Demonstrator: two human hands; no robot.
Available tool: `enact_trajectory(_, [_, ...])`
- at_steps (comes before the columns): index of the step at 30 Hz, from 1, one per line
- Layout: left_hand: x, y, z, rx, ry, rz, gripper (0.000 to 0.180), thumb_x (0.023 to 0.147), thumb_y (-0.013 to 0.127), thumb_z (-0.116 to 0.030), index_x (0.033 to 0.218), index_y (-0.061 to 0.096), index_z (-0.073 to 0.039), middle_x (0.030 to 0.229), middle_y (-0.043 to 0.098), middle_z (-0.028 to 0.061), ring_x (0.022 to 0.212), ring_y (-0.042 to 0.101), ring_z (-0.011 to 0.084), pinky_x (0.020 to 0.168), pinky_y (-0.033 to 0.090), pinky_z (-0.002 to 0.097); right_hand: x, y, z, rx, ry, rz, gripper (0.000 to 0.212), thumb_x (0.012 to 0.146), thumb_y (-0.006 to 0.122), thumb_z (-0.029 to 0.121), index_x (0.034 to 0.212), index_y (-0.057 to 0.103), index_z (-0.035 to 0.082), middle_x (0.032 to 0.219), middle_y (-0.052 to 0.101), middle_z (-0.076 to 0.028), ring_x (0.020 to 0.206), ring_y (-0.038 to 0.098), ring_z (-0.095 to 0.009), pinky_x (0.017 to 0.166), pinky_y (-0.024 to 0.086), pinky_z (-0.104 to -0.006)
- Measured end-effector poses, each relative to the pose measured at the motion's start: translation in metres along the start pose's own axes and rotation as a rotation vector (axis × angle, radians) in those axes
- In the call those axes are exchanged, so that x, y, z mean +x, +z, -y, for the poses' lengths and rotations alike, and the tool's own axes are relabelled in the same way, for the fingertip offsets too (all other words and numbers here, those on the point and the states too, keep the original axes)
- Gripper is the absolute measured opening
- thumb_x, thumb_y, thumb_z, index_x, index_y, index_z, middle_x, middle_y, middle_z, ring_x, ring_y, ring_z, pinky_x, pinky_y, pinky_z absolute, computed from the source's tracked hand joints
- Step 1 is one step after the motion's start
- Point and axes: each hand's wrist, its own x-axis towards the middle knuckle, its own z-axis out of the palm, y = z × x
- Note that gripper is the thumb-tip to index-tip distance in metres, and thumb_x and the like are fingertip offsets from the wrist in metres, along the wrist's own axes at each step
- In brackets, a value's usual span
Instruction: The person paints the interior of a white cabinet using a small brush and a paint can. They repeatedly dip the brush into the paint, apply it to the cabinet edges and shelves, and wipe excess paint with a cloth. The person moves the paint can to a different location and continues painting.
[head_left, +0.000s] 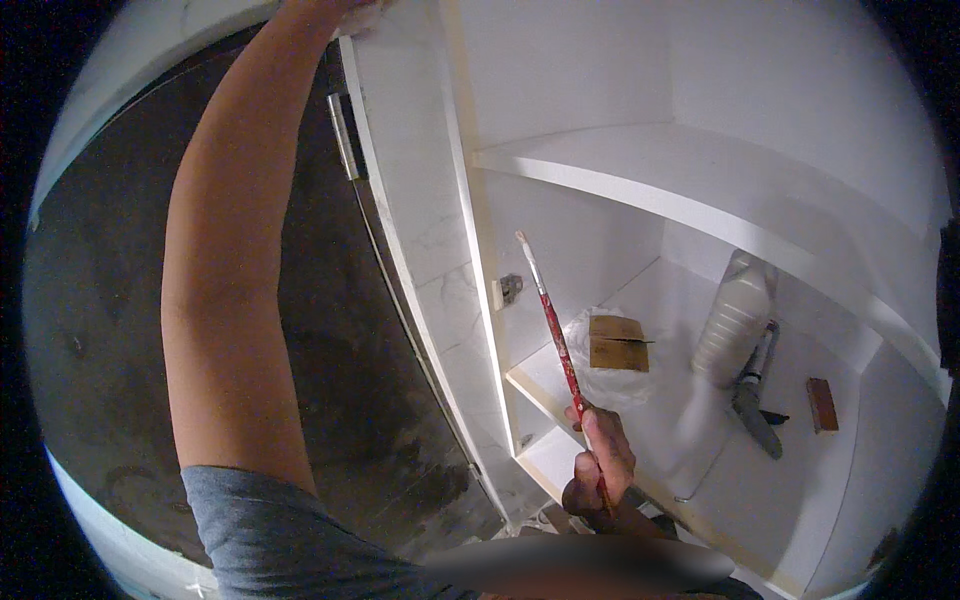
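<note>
Clearly, a paintbrush [557, 340] sits near the middle of the view, its red handle slanting and its pale tip toward 11 o'clock; the right hand [603, 462] is at its 5 o'clock end, fingers [617, 437] wrapped firmly around the handle. The step in hand looks like brush work, probably between strokes, since the tip seems to meet no surface, though depth is hard to judge. The next move would likely call for a steady wrist and a light touch of the bristles along an edge. Off at 11 o'clock the left hand [356, 16] is cut by the frame, so whether its fingers are open or closed cannot be told. Close to the brush at 10 o'clock is a metal hinge [510, 290]. Toward 3 o'clock, on the white lower shelf [705, 455], lie a brown sheet [619, 343], then a translucent bottle [737, 315], a grey-handled tool [757, 405] and a reddish block [822, 405]. A curved upper shelf [620, 185] spans 1 to 3 o'clock. Beyond, a marbled strip [425, 215] borders a dark, scuffed panel [100, 300] at 9 o'clock.
</note>
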Motion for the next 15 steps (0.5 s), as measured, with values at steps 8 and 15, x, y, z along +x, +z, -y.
enact_trajectory(8, [-0.006, -0.006, -0.024, -0.039, -0.086, -0.113, 0.016, 0.074, 0.074, -0.006, 0.089, 0.075, -0.001, 0.093, 0.075, 0.0192, 0.090, 0.072, 0.0384, 0.085, 0.055, 0.0437, -0.006, 0.000, -0.009, -0.049, 0.002, -0.024, 0.047, 0.104, 0.043, 0.025, 0.140, 0.053, -0.003, 0.110, 0.067, -0.029, 0.093, 0.064, -0.033, 0.078, 0.053, -0.0440])
enact_trajectory(15, [-0.008, -0.013, -0.028, -0.036, -0.123, -0.053, 0.015, 0.075, 0.077, -0.010, 0.087, 0.075, -0.001, 0.094, 0.073, 0.0212, 0.092, 0.070, 0.0387, 0.086, 0.054, 0.0439, -0.008, -0.003, -0.014, -0.035, 0.017, -0.001, 0.047, 0.104, 0.043, 0.024, 0.141, 0.052, -0.003, 0.110, 0.067, -0.029, 0.092, 0.063, -0.033, 0.078, 0.052, -0.0438])
